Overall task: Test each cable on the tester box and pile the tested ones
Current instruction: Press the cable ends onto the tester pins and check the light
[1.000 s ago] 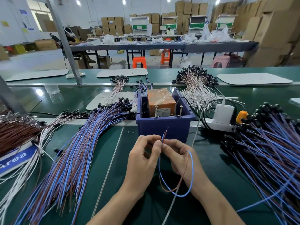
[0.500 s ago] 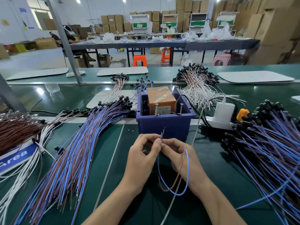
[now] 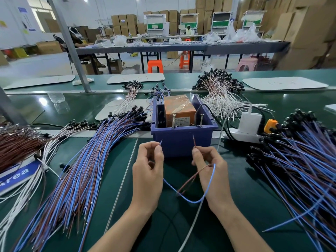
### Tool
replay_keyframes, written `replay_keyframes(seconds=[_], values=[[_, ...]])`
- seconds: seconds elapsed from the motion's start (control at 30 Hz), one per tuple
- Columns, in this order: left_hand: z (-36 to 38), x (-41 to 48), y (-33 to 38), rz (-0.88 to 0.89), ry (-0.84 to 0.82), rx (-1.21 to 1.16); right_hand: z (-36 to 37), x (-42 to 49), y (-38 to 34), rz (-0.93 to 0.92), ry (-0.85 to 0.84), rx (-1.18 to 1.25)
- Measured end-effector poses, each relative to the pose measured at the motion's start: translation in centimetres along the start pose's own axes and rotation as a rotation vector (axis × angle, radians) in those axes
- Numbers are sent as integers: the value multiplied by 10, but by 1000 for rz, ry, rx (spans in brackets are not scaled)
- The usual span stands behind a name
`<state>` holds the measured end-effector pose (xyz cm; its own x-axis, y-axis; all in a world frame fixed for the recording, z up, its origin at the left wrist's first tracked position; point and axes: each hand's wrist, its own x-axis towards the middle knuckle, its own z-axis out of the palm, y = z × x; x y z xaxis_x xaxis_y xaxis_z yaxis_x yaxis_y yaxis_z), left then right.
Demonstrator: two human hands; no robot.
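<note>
- Just in front of the tester box (image 3: 183, 144), the left hand (image 3: 148, 171) pinches the blue wire (image 3: 161, 143) of a cable (image 3: 192, 202) near its tip.
- Right hand (image 3: 211, 171) pinches the brown wire (image 3: 193, 141), tip upright.
- Both tips sit below the box's two screws (image 3: 174, 120), apart from them.
- Cable heaps lie left (image 3: 81, 170) and right (image 3: 300, 160) of the box.

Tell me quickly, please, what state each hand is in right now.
Left hand: closed, pinching the blue wire just below its tip.
Right hand: closed, pinching the brown wire just below its tip.
</note>
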<state>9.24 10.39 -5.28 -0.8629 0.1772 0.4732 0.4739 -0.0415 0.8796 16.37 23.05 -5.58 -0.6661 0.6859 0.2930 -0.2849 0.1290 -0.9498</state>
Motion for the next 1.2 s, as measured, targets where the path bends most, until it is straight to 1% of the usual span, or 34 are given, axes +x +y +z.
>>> replay_keyframes(seconds=[0.1, 0.17, 0.27, 0.4, 0.57, 0.73, 0.9, 1.2], values=[[1, 3, -2, 37, 71, 62, -3, 4, 3, -21, 170, -37], [3, 6, -3, 65, 105, 88, -3, 6, 4, -50, 243, -82], [6, 10, -4, 106, 143, 126, -1, 8, 3, -105, 308, -137], [11, 14, -5, 170, 142, 182, -1, 12, 4, -162, 377, -216], [17, 24, -11, 168, 160, 183, 3, 18, 8, -245, 460, -351], [21, 30, -13, 188, 148, 177, 6, 22, 9, -299, 495, -464], [21, 29, -18, 242, 107, 250, 6, 20, 9, -329, 462, -526], [22, 28, -16, 268, 117, 243, 6, 22, 12, -331, 468, -533]])
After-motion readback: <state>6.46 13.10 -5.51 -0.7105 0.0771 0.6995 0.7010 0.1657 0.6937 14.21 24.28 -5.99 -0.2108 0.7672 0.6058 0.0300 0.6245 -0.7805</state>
